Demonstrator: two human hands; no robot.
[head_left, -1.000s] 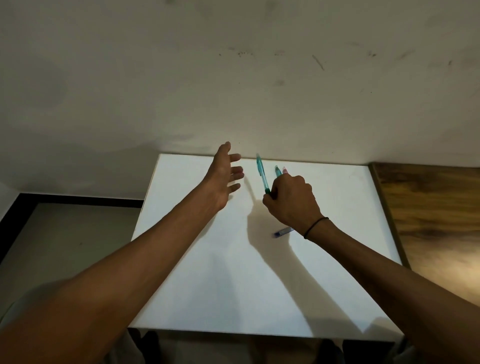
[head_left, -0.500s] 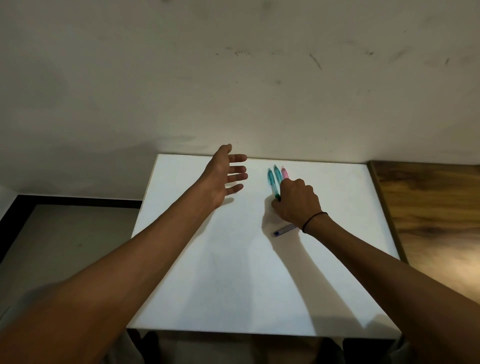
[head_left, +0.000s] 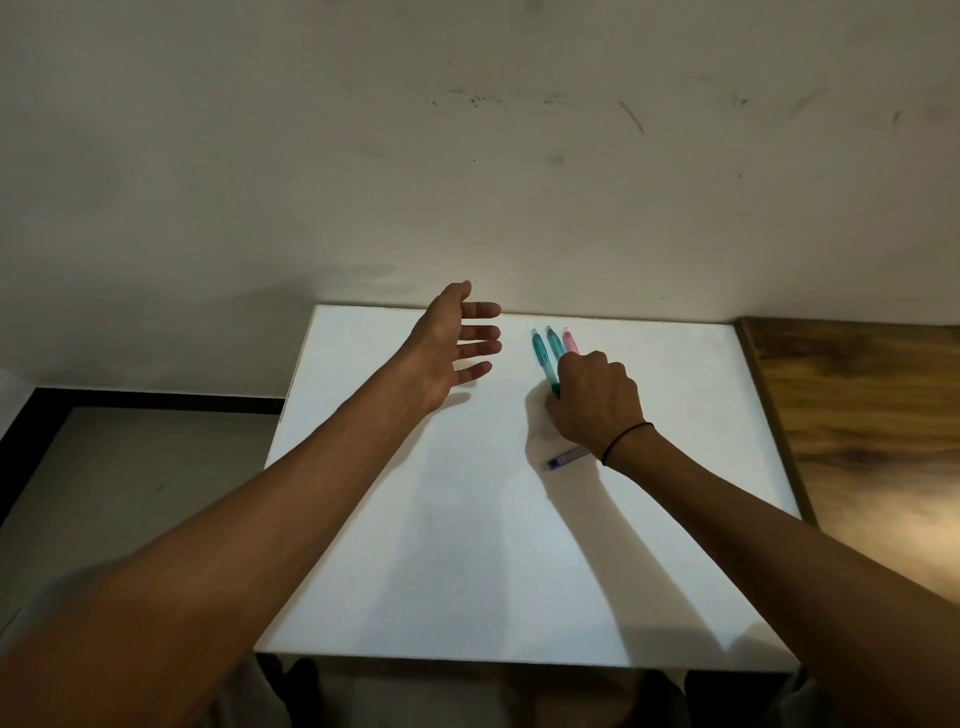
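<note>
Three pens lie side by side near the far edge of a white board (head_left: 415, 571): a teal pen (head_left: 540, 354), a second teal pen (head_left: 555, 345) and a pink pen (head_left: 570, 341). My right hand (head_left: 597, 400) covers their near ends with curled fingers and pinches the lower end of the leftmost teal pen, which now lies flat. A black band circles that wrist. My left hand (head_left: 452, 348) hovers to the left of the pens, fingers spread and straight, holding nothing. A blue pen (head_left: 566, 460) lies on the board just under my right wrist.
The board lies against a scuffed pale wall. A wooden tabletop (head_left: 857, 415) adjoins it on the right. To the left, a grey floor (head_left: 130, 493) with a black skirting drops away below the board's edge.
My right hand carried the raised teal pen to the right and laid it flat beside the other teal pen and the pink one. My left hand stayed open, drifting slightly.
</note>
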